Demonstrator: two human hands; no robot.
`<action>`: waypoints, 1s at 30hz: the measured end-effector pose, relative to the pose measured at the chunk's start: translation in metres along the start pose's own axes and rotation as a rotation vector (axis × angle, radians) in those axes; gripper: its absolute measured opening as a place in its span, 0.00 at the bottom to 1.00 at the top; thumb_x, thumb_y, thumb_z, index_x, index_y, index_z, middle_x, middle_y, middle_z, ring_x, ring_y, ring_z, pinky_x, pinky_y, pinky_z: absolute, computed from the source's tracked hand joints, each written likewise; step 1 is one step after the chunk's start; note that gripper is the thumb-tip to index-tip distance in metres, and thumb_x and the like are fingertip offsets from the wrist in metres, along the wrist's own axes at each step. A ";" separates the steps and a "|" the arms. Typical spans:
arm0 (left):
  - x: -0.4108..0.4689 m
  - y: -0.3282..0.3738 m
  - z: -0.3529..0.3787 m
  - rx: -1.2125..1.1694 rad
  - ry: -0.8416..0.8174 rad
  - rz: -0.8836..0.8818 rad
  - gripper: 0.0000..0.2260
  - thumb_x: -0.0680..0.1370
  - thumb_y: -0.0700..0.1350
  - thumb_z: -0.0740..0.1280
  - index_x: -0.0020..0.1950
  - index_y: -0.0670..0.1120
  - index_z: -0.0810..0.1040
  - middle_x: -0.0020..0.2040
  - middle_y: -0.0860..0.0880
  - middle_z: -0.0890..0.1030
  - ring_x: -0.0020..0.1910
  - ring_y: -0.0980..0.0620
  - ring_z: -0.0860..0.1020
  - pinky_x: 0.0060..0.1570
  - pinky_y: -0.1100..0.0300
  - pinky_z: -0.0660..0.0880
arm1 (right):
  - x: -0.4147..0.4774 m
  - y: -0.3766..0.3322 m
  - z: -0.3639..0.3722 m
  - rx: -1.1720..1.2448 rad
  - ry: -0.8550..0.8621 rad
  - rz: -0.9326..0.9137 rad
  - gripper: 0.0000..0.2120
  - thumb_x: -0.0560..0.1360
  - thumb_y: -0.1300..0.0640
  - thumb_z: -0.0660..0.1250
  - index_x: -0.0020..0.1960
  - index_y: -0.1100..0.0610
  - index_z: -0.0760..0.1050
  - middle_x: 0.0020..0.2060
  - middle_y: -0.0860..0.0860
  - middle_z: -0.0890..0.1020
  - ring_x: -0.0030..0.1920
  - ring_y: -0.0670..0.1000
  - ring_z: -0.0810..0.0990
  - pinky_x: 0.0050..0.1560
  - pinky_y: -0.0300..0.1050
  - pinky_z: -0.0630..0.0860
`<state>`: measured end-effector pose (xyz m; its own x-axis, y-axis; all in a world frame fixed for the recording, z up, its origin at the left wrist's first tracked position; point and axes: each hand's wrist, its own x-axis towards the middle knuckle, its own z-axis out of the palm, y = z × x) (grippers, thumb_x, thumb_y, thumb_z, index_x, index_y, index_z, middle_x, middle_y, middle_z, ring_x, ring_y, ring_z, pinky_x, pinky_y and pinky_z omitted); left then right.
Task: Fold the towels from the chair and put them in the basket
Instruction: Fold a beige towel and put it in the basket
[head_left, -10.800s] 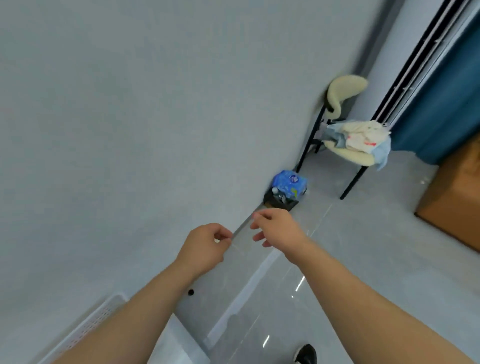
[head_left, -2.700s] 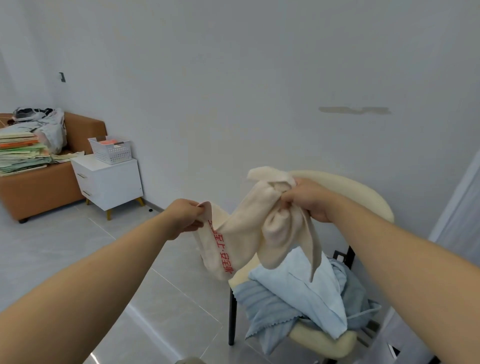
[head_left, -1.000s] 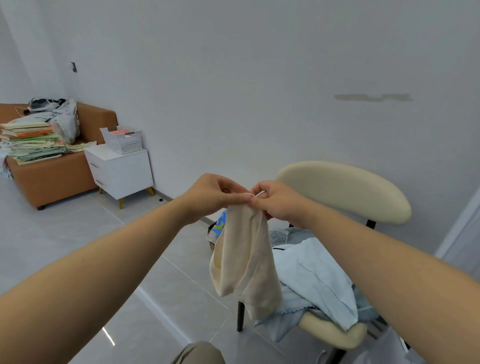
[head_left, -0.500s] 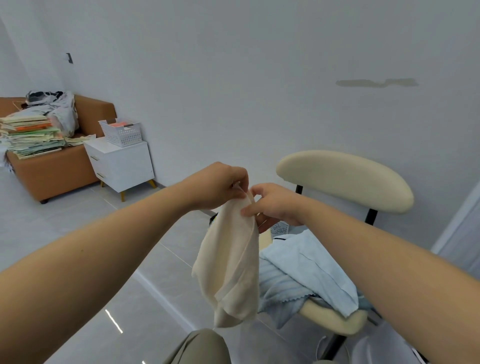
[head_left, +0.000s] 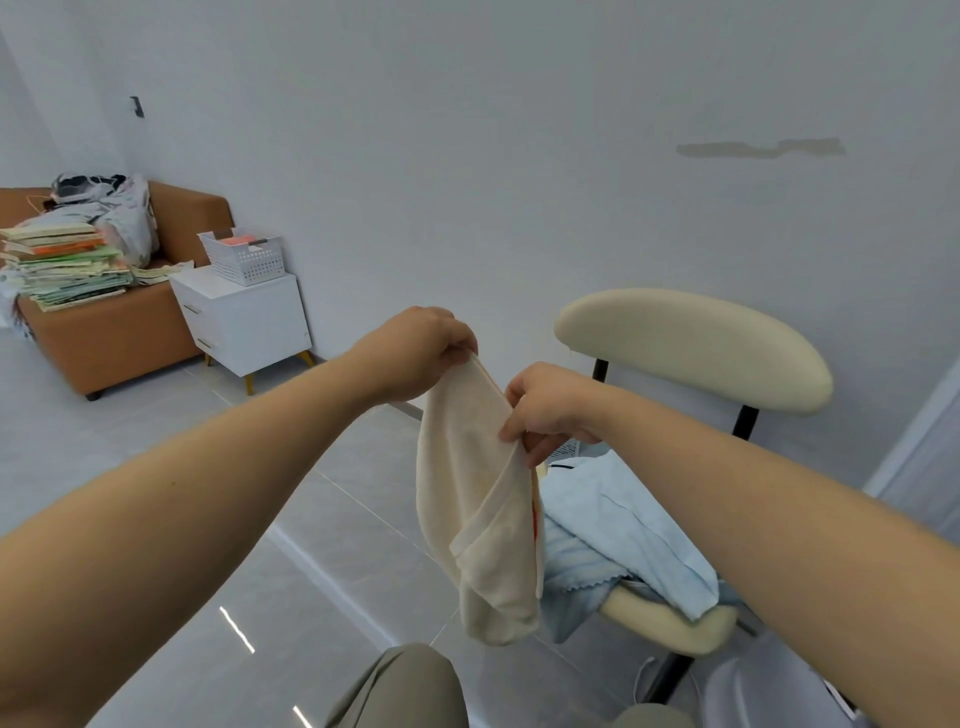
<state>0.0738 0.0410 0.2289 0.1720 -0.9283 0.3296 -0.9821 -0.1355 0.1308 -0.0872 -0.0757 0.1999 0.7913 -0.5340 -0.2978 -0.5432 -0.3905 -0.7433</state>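
Note:
A cream towel (head_left: 480, 525) with red print at its edge hangs doubled over in front of me. My left hand (head_left: 421, 351) grips its top end. My right hand (head_left: 550, 408) pinches its right edge a little lower. Behind the towel stands a cream chair (head_left: 691, 345) with black legs. Light blue towels (head_left: 618, 525) lie heaped on its seat. A white perforated basket (head_left: 244, 254) holding something orange sits on a white nightstand at the left, far from both hands.
The white nightstand (head_left: 244, 322) stands against the wall next to an orange sofa (head_left: 119, 332) piled with books and bags. Grey tiled floor (head_left: 156, 452) spreads between me and them. My knees in khaki trousers (head_left: 400, 691) show at the bottom.
My hands have moved apart along the towel. The right hand has slid down its edge and the left has stayed at the top. The view has shifted slightly.

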 end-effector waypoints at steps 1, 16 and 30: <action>0.001 0.000 0.000 -0.027 0.021 -0.034 0.09 0.82 0.44 0.62 0.57 0.49 0.82 0.49 0.54 0.76 0.53 0.50 0.77 0.51 0.59 0.70 | -0.001 0.002 0.000 0.004 -0.007 0.017 0.05 0.75 0.69 0.70 0.46 0.62 0.77 0.39 0.60 0.82 0.34 0.57 0.83 0.36 0.51 0.85; 0.002 0.018 0.000 -0.274 -0.122 -0.122 0.17 0.67 0.62 0.77 0.53 0.61 0.81 0.44 0.58 0.75 0.46 0.59 0.74 0.44 0.63 0.71 | 0.005 0.018 -0.008 0.006 0.055 -0.012 0.06 0.75 0.60 0.74 0.48 0.63 0.82 0.41 0.58 0.83 0.35 0.58 0.85 0.40 0.47 0.85; 0.002 0.020 0.002 -0.477 -0.040 -0.280 0.15 0.78 0.41 0.62 0.47 0.58 0.84 0.51 0.59 0.83 0.55 0.56 0.78 0.50 0.62 0.72 | 0.007 0.021 -0.009 -0.131 0.062 -0.042 0.07 0.74 0.63 0.73 0.51 0.62 0.83 0.47 0.58 0.85 0.43 0.59 0.87 0.42 0.52 0.85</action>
<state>0.0544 0.0358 0.2305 0.4098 -0.8928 0.1868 -0.7538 -0.2162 0.6205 -0.0957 -0.0943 0.1880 0.7972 -0.5592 -0.2274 -0.5453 -0.5053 -0.6688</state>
